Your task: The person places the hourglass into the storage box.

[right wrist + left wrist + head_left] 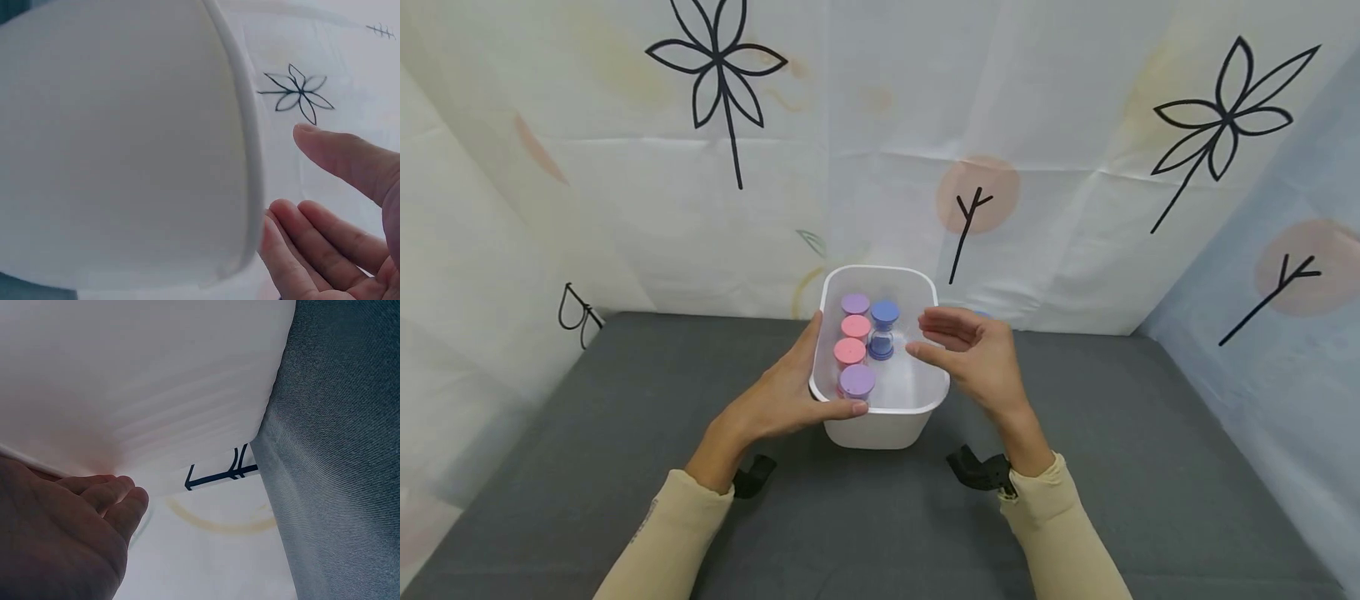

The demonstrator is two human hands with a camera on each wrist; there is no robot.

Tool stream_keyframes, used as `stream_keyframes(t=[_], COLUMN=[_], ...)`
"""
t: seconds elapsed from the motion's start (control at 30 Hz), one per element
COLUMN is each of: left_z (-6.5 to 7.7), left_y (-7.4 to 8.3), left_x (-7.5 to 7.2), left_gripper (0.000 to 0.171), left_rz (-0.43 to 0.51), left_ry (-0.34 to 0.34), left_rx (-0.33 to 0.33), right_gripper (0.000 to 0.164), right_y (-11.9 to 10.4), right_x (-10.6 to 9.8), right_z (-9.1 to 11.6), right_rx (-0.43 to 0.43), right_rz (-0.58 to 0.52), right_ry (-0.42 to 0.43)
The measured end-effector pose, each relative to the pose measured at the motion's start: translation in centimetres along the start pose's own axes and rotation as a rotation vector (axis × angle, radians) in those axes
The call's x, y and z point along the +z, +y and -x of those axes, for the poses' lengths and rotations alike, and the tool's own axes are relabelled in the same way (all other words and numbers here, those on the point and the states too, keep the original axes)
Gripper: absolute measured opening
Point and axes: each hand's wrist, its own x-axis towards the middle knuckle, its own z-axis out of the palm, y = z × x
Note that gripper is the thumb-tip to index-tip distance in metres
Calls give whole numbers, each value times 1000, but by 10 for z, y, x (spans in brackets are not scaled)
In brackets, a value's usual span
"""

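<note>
A white plastic bin (880, 429) stands on the table with small lidded jars inside. Along its left wall runs a row: a purple-lidded jar (855, 304) at the back, two pink-lidded jars (850, 352), and another purple-lidded jar (857, 382) in front. Beside the row is a clear jar with a blue lid (885, 313), blue also showing at its base. My left hand (786, 396) holds the bin at its left front corner, thumb along the front rim and fingers against the outer side. Over the right rim, my right hand (970, 350) hovers with thumb and fingers apart, holding nothing.
A dark grey cloth (625, 450) covers the table. Behind it hangs a white patterned curtain (880, 192), close to the bin's far end. A bit of a blue object (982, 314) peeks out behind my right hand, mostly hidden.
</note>
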Motion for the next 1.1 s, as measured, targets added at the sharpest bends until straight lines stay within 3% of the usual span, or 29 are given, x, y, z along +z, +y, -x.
stream_keyframes(t=[0.27,0.43,0.57,0.83,1.1], left_z=[2,1,1,1,1], left_y=[3,2,2,4,4], left_x=[1,1,1,0,-1], left_gripper=[118,117,117,116,117], left_rz=[-14,-7,-13,-24,-20], left_ry=[18,18,21,17,15], left_rx=[-22,5,4,-14,-14], right_gripper=[48,46,47,61,66], right_y=[7,28,48,89,109], right_x=[-27,-46,-56,-62,-57], right_z=[-7,-14,-18,-21,-22], right_rx=[-32,-64,-57,52,139], right_rz=[-17,-47,-2,87,169], right_ry=[144,308,390,376,326])
